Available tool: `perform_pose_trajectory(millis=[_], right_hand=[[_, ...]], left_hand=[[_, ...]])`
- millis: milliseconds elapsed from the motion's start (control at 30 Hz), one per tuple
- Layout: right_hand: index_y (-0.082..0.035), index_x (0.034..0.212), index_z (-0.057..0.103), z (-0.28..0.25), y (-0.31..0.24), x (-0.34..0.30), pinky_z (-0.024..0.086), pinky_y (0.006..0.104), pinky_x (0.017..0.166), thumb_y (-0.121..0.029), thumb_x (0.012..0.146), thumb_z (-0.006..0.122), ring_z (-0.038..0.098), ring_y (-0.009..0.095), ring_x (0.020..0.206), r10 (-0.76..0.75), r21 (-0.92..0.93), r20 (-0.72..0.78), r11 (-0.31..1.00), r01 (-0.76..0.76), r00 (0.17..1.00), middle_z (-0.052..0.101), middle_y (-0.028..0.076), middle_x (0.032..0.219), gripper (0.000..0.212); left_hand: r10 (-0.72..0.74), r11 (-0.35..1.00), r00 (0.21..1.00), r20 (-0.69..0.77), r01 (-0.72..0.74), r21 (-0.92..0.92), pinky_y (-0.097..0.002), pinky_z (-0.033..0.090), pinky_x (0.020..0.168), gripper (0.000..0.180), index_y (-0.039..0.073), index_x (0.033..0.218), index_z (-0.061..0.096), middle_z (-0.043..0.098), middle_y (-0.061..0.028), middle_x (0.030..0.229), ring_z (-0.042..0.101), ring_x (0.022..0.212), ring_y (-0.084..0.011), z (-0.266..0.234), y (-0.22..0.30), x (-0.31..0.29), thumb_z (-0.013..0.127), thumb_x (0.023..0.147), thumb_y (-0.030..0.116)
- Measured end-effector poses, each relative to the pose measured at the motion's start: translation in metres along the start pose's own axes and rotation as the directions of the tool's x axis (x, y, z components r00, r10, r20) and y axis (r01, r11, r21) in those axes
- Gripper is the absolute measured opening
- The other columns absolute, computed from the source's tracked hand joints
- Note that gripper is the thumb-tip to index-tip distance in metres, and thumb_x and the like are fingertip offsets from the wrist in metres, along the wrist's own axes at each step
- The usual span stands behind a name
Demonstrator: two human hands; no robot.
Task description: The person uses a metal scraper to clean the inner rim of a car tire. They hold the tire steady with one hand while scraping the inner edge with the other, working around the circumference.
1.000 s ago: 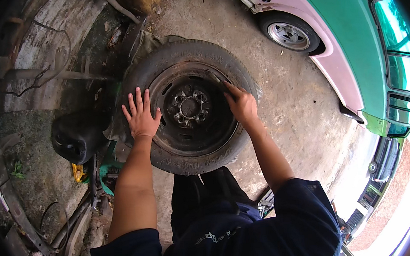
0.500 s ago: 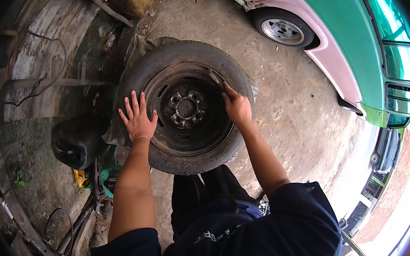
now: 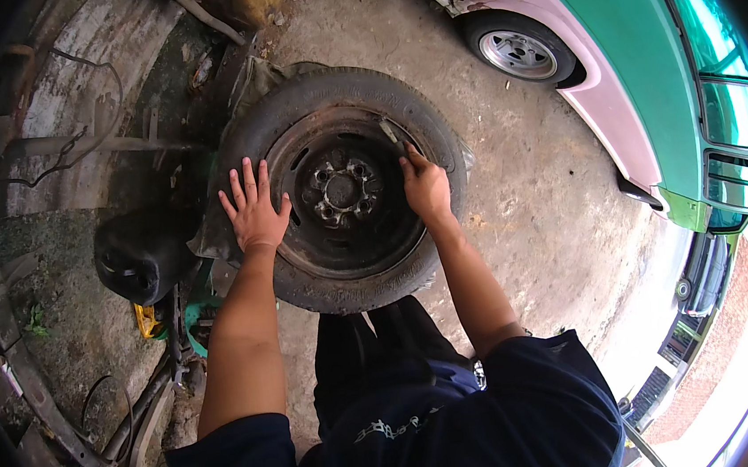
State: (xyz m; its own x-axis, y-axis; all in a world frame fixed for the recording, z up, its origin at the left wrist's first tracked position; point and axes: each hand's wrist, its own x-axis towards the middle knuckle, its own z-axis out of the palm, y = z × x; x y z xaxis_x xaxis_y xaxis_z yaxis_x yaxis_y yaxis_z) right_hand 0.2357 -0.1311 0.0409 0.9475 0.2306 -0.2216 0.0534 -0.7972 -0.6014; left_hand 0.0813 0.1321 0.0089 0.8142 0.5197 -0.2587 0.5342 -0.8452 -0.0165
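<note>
A black tyre on a dark, rusty steel wheel rim lies face up in front of me. My left hand rests flat on the left side of the tyre, fingers spread towards the rim's edge. In my right hand is a slim tool with a flat greyish tip, perhaps a scraper or a small brush; its handle is hidden in my fingers. The tip meets the upper right inner edge of the rim. Bolt holes ring the wheel's hub centre.
A dark crumpled cloth shows beneath the tyre. To the left are a black rounded container, a yellow object, a green basin and scrap metal bars. A green and pink vehicle stands at the right on the concrete floor.
My right hand has moved slightly up and left with the tool along the rim. The wheel appears slightly shifted; my left hand stays spread on the tyre.
</note>
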Motion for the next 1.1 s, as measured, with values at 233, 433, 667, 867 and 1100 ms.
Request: perform_pose_trajectory(millis=[233,433,667,867,1100], right_hand=[[-0.016,0.133,0.063,0.007,0.001,-0.006,0.053,0.0453,0.089,-0.027,0.098,0.058,0.066,0.041,0.104,0.050,0.120,-0.051,0.992,-0.043,0.997,0.067,0.023,0.113,0.037],[-0.008,0.135,0.060,0.030,0.007,-0.016,0.051,0.0384,0.096,-0.021,0.099,0.058,0.062,0.034,0.117,-0.015,0.280,-0.076,0.959,0.036,0.997,0.063,0.021,0.125,0.039],[-0.005,0.137,0.058,0.045,0.005,-0.012,0.046,0.0353,0.102,-0.019,0.100,0.058,0.059,0.029,0.126,0.154,0.424,-0.032,0.897,-0.126,0.988,0.061,0.022,0.131,0.039],[-0.005,0.138,0.057,0.052,0.012,-0.010,0.044,0.0326,0.104,-0.021,0.100,0.058,0.059,0.025,0.127,0.166,0.501,0.013,0.853,-0.150,0.986,0.061,0.019,0.135,0.041],[-0.004,0.140,0.055,0.076,0.014,-0.016,0.044,0.0307,0.103,-0.020,0.102,0.056,0.061,0.019,0.122,0.302,0.615,-0.050,0.760,-0.209,0.952,0.065,0.017,0.132,0.042]], left_hand=[[-0.001,1.000,1.000,0.007,0.001,-0.003,-0.0561,0.007,0.122,0.079,0.028,0.160,0.018,0.005,0.0011,0.169,0.006,0.155,-0.0276,-0.002,0.000,0.000,0.054,0.093,0.048],[-0.002,1.000,1.000,-0.004,0.002,-0.001,-0.0562,0.007,0.122,0.080,0.028,0.160,0.018,0.006,0.0013,0.169,0.007,0.154,-0.0276,-0.001,0.000,0.001,0.054,0.092,0.048],[-0.001,1.000,1.000,-0.017,0.001,0.004,-0.0573,0.008,0.122,0.080,0.028,0.160,0.018,0.006,0.0004,0.169,0.009,0.154,-0.0285,-0.001,0.000,-0.001,0.055,0.092,0.048],[0.000,1.000,1.000,-0.011,0.000,0.014,-0.0579,0.007,0.121,0.080,0.028,0.160,0.017,0.006,0.0000,0.169,0.007,0.154,-0.0289,0.001,-0.001,0.000,0.054,0.093,0.048],[0.002,1.000,1.000,-0.027,-0.001,0.022,-0.0574,0.008,0.121,0.079,0.027,0.160,0.018,0.007,-0.0002,0.169,0.008,0.154,-0.0289,0.001,0.000,0.000,0.054,0.093,0.048]])
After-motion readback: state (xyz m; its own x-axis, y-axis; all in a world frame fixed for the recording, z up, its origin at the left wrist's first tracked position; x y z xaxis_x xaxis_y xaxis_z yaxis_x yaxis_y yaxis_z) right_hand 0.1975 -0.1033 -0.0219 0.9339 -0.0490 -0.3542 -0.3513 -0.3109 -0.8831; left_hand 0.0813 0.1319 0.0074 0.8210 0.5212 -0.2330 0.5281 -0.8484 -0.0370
